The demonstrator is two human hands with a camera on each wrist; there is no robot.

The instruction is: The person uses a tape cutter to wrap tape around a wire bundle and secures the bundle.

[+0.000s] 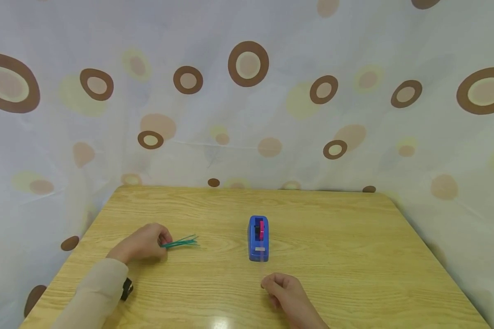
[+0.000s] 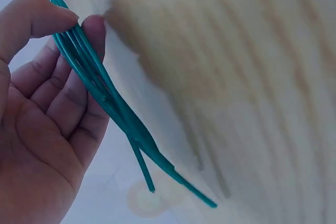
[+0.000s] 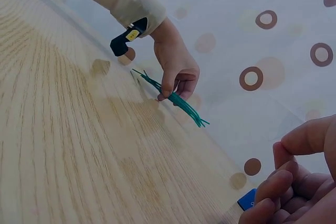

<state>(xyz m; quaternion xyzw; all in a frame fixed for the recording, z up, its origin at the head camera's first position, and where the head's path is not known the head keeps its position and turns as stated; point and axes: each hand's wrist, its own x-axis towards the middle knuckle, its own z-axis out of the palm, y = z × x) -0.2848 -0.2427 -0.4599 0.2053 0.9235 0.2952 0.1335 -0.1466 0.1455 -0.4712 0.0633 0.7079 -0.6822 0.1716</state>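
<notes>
My left hand (image 1: 143,242) pinches a bundle of thin green wires (image 1: 183,242) between thumb and fingertips, held above the table at the left. In the left wrist view the wires (image 2: 107,95) slant across the fingers, their lower ends spread apart. A blue tape dispenser (image 1: 252,244) with a pink roll core (image 1: 261,230) stands mid-table. From its front a faint clear strip of tape (image 1: 261,267) runs down to my right hand (image 1: 287,294), whose thumb and index finger pinch its end. In the right wrist view only a blue corner of the dispenser (image 3: 247,200) shows behind the fingers.
The wooden table (image 1: 333,246) has its far edge against a hanging cloth (image 1: 214,105) patterned with brown rings. The cloth also covers both sides. A black device (image 1: 126,289) is strapped at the left wrist, below the pale sleeve (image 1: 94,292).
</notes>
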